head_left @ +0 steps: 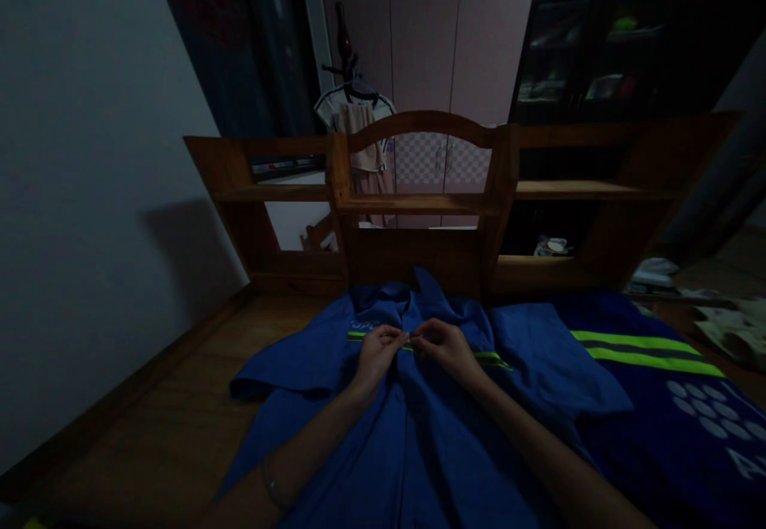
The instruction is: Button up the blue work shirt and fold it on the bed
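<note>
The shirt (419,441) is lying front up on the wooden bed (173,433), with its collar toward the headboard (419,250). The left hand (376,355) and right hand (448,347) are meeting at its chest stripe, each grip pinching the front edge. Another garment (658,409) is lying alongside.

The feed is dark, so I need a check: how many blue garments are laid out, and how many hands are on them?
Blue garments: 2, the shirt and a darker garment on its right
Hands: 2, left hand and right hand, both pinching the shirt's front
Total: 4
</note>
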{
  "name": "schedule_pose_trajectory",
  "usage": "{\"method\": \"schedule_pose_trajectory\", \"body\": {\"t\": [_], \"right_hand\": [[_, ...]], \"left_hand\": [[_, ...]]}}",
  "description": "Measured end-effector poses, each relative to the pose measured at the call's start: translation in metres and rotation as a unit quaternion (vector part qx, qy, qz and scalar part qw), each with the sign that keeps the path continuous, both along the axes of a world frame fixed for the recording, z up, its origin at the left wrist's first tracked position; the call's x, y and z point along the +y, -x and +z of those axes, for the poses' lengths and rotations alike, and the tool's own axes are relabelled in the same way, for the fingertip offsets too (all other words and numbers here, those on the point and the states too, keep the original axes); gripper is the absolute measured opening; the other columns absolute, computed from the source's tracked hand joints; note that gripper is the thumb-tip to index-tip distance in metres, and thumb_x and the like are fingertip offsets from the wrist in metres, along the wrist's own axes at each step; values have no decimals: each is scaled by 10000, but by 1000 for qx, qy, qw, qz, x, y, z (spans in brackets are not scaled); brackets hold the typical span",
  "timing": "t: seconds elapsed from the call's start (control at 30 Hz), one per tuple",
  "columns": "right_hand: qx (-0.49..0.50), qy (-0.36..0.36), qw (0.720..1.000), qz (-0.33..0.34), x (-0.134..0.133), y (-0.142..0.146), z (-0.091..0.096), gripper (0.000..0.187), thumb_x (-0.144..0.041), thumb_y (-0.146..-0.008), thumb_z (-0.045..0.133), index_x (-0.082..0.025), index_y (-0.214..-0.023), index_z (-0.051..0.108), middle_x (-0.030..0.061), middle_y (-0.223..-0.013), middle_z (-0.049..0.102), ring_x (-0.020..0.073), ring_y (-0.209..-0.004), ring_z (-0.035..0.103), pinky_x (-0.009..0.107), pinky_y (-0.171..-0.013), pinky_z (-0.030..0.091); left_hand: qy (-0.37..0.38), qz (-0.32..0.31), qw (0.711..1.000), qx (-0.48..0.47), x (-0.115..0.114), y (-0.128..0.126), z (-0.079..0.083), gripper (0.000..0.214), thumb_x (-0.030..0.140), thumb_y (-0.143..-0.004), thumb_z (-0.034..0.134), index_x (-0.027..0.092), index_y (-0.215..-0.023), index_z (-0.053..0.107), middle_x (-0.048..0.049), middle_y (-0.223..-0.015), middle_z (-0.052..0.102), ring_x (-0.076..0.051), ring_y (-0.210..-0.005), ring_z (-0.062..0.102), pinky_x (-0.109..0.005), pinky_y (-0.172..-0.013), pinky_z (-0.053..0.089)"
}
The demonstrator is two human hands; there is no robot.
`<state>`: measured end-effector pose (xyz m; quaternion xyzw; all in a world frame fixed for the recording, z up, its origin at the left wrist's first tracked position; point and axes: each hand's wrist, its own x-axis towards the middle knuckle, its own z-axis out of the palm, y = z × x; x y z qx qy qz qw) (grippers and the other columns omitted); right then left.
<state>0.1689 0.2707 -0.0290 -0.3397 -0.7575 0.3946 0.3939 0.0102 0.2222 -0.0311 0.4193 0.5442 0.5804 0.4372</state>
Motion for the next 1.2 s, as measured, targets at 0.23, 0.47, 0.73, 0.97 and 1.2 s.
{"method": "schedule_pose_trajectory", "body": {"t": [0.23, 0.47, 0.73, 0.97, 1.2], "right_hand": [[65, 80, 994, 36, 7, 2, -6, 300, -407, -771, 616, -137, -901, 612, 26, -775, 634, 127, -604, 595, 224, -558, 466], [52, 74, 995, 45, 6, 1, -4, 306, -391, -764, 627, -134, -930, 620, 32, -799, 637, 131, -623, 594, 224, -563, 465], [42, 54, 996, 56, 1, -2, 3, 264, -333, -793, 594, -139, -970, 622, 19, -736, 630, 127, -613, 583, 207, -542, 434], [35, 36, 997, 51, 0, -3, 6, 220, -270, -795, 588, -146, -970, 638, -2, -678, 599, 110, -580, 538, 193, -512, 386], [29, 39, 997, 64, 0, -4, 8, 222, -261, -800, 576, -150, -981, 638, -5, -654, 595, 113, -566, 533, 198, -508, 378]], "left_hand": [[19, -13, 997, -72, 0, 1, -2, 342, 358, -619, 749, 124, -832, 619, -43, -716, 665, -133, -633, 611, -217, -573, 434], [59, -5, 990, -131, -3, 0, 1, 393, 285, -624, 747, 130, -948, 588, -47, -792, 663, -125, -662, 616, -216, -595, 458], [71, 11, 990, -124, -4, -1, 4, 419, 242, -636, 726, 132, -1010, 573, -63, -814, 660, -134, -668, 616, -226, -601, 465], [56, -1, 989, -137, -2, 3, -2, 438, 261, -632, 736, 139, -1025, 588, -81, -880, 658, -151, -719, 625, -244, -649, 470], [47, -27, 984, -168, 0, 6, -3, 260, 235, -663, 699, 149, -893, 613, -41, -796, 635, -121, -680, 600, -211, -608, 453]]}}
